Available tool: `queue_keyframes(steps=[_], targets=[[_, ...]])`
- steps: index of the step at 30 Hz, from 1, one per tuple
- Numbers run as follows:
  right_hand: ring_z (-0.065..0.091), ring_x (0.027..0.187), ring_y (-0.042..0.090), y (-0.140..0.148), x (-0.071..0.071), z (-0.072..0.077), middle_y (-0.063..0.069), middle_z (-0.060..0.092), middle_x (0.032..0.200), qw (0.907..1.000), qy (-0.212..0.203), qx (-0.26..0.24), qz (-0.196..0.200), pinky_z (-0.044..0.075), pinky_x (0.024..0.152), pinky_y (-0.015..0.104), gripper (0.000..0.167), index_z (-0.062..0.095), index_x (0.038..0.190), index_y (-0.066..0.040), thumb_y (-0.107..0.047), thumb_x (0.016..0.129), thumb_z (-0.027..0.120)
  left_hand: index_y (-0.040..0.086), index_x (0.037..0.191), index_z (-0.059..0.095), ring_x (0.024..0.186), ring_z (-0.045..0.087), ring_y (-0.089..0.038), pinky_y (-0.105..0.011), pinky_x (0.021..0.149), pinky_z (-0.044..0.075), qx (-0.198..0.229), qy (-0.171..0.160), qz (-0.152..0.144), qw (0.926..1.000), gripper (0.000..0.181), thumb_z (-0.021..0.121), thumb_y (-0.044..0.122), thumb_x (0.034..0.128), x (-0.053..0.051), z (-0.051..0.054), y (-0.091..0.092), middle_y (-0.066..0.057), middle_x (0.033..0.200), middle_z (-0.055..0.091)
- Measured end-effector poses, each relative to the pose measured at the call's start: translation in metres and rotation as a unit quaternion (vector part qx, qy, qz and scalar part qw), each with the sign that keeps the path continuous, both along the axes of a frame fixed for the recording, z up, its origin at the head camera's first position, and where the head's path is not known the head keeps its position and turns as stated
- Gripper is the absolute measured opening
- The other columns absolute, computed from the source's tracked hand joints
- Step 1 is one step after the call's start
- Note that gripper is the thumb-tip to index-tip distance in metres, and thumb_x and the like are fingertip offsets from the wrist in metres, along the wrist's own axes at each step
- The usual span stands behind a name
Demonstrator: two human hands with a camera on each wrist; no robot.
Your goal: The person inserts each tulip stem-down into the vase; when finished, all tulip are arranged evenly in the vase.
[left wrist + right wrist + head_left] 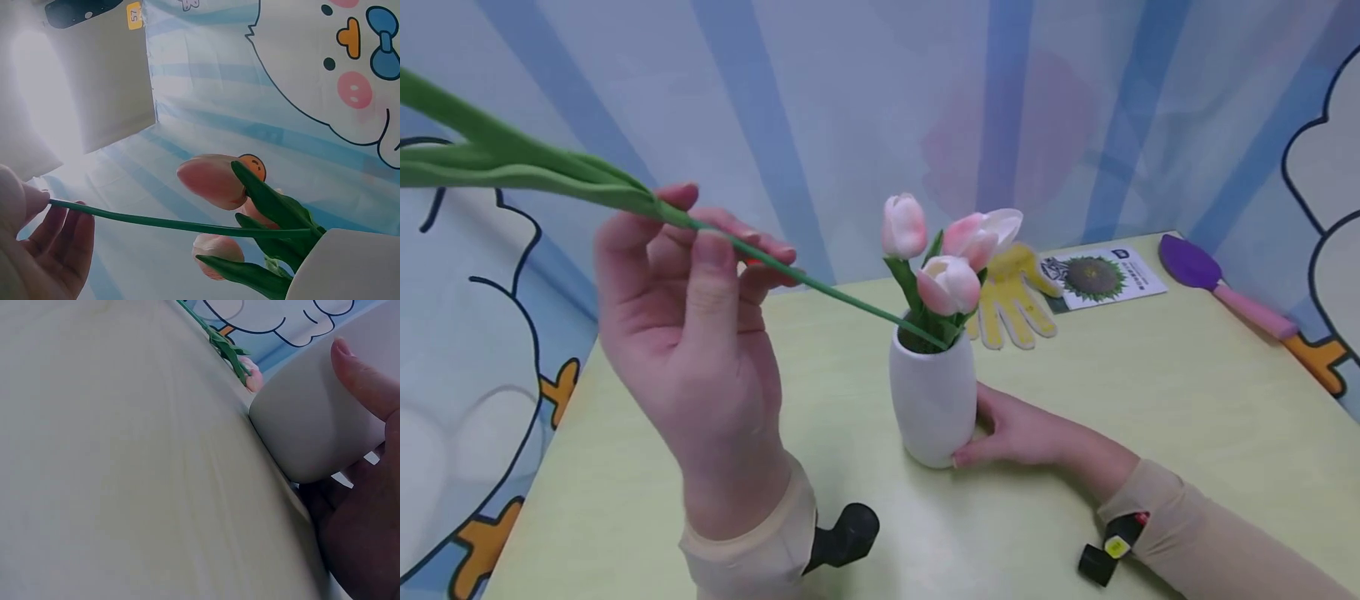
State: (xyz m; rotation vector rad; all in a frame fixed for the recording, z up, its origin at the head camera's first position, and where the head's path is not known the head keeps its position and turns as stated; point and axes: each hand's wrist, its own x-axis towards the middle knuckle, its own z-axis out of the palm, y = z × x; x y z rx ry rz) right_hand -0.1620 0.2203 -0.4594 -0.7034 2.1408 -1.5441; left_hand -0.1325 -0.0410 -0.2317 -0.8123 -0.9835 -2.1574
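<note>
our left hand (700, 333) pinches a green stem (842, 293) between thumb and fingers, well apart from our right hand (1022, 427), which is clamped round the foot of the white vase (932, 408) on the table (835, 408). and look where that stem is, folks: slanting down from the left, bare end at the vase's mouth, though how deep it reaches we can't tell. here's our worry: at such a low slant the tip could snag on the leaves or the rim, and since we grip it far from that end, a push might bow it. shove sideways with a slack right hand and the vase could tip; brush the pink tulips (950, 283) and they may be knocked askew. now the looks: our stem is slim, smooth and slightly curved, flaring into broad green leaves (527, 171) at the upper end, with whatever tops it outside the head view. our vase stands upright, plain and rounded, its blooms blushing pink into white, the yellow glove (1017, 296) behind.
</note>
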Motion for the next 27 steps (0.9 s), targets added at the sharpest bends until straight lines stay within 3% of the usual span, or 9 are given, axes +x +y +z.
queue_keyframes(steps=[6, 10, 17, 21, 27], targets=[[0.041, 0.147, 0.031, 0.002, 0.003, -0.002, 0.004, 0.044, 0.159, 0.9997, 0.002, 0.003, -0.022, 0.024, 0.122, 0.059, 0.092, 0.034, 0.158, -0.02, -0.025, 0.083, 0.087, -0.01, 0.118, 0.059, 0.072, 0.068, -0.034, -0.039, 0.067, 0.064, 0.0, 0.009, 0.008, 0.9999, 0.023, 0.061, -0.011, 0.0956, 0.0, 0.0, -0.001, -0.023, 0.088, 0.064], [0.041, 0.147, 0.031, 0.001, 0.003, -0.003, 0.002, 0.044, 0.159, 0.9996, 0.001, 0.006, -0.028, 0.025, 0.123, 0.06, 0.091, 0.035, 0.157, -0.023, -0.027, 0.083, 0.088, -0.01, 0.118, 0.061, 0.072, 0.069, -0.033, -0.04, 0.068, 0.063, -0.047, 0.004, 0.023, 0.9986, 0.022, 0.058, -0.013, 0.0957, 0.001, -0.001, 0.0, -0.02, 0.089, 0.066], [0.04, 0.148, 0.032, -0.001, 0.004, -0.003, 0.003, 0.044, 0.159, 0.9996, 0.002, 0.009, -0.029, 0.024, 0.123, 0.061, 0.092, 0.034, 0.158, -0.022, -0.026, 0.083, 0.088, -0.01, 0.119, 0.062, 0.074, 0.068, -0.032, -0.041, 0.069, 0.063, -0.134, -0.002, 0.057, 0.9894, 0.023, 0.062, -0.01, 0.0951, -0.001, -0.005, 0.004, -0.014, 0.089, 0.069], [0.039, 0.149, 0.033, -0.002, 0.003, -0.002, 0.004, 0.044, 0.159, 0.9995, 0.002, 0.006, -0.03, 0.023, 0.123, 0.06, 0.092, 0.035, 0.158, -0.019, -0.025, 0.082, 0.088, -0.015, 0.118, 0.057, 0.075, 0.069, -0.029, -0.039, 0.068, 0.062, -0.169, 0.004, 0.043, 0.9847, 0.024, 0.062, -0.01, 0.095, -0.002, -0.007, 0.007, -0.01, 0.091, 0.068], [0.038, 0.15, 0.033, -0.002, 0.002, 0.0, 0.004, 0.043, 0.161, 0.9994, -0.004, 0.011, -0.032, 0.022, 0.124, 0.062, 0.093, 0.035, 0.158, -0.02, -0.026, 0.082, 0.088, -0.022, 0.112, 0.05, 0.078, 0.07, -0.024, -0.039, 0.07, 0.063, -0.244, 0.032, 0.007, 0.9693, 0.023, 0.059, -0.013, 0.0931, -0.004, -0.008, 0.012, -0.005, 0.097, 0.067]])
